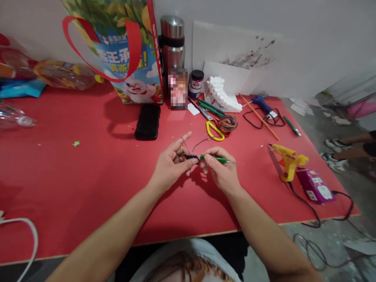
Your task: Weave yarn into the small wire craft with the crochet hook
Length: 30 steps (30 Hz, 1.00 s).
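Observation:
My left hand [170, 164] pinches a small dark piece of crochet work [191, 156] between thumb and fingers. Its index finger is stretched up, with a strand of yarn looped round it. In my right hand [221, 170] is a crochet hook [221, 159] with a green handle, gripped level between thumb and fingers. The hook's front end meets the dark piece, while its thin rear end points right. From the work, yarn [202, 141] runs back toward a multicoloured yarn ball [228, 123]. Beside the ball lie yellow- and orange-handled scissors [216, 131].
On the red table [88, 188] are a black case [147, 122], a propped phone [178, 90], a steel flask [173, 47] and a large bag [135, 51]. A yellow glue gun [289, 160], a purple box [315, 186] and cords lie right. A person's feet [335, 152] show beyond.

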### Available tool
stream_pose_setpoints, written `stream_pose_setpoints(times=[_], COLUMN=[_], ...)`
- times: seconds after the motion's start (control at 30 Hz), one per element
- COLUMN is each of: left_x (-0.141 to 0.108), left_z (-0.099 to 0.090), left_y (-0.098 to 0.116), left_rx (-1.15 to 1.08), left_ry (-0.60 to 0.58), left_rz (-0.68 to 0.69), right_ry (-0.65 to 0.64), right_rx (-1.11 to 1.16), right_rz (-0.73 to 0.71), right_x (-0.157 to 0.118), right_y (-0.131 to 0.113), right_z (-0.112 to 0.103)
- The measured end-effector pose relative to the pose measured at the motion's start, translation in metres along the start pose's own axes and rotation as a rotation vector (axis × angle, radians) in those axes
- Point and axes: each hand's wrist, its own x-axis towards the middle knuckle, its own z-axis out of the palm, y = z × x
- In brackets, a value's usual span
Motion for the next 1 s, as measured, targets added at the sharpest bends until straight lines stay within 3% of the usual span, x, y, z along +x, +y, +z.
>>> stream_pose_setpoints(times=[0.17, 0.33, 0.57, 0.7, 0.83, 1.0], left_x=[0.000, 0.000, 0.003, 0.005, 0.005, 0.004], left_z=[-0.001, -0.006, -0.020, -0.026, -0.026, -0.022], left_y=[0.000, 0.000, 0.008, 0.011, 0.014, 0.013], left_rx=[0.101, 0.173, 0.583, 0.532, 0.573, 0.405], left_ry=[0.026, -0.047, -0.122, -0.158, -0.064, -0.128], left_rz=[0.037, 0.054, 0.336, 0.342, 0.367, 0.235], right_ry=[-0.054, -0.008, 0.046, 0.033, 0.026, 0.027], right_rx=[-0.073, -0.051, 0.047, 0.124, 0.165, 0.189], right_rz=[-0.043, -0.012, 0.064, 0.094, 0.128, 0.139], right_x=[-0.001, -0.002, 0.004, 0.008, 0.011, 0.013], right_y=[-0.004, -0.009, -0.024, -0.027, -0.027, -0.025], right_z=[0.002, 0.000, -0.002, -0.002, -0.003, -0.003])
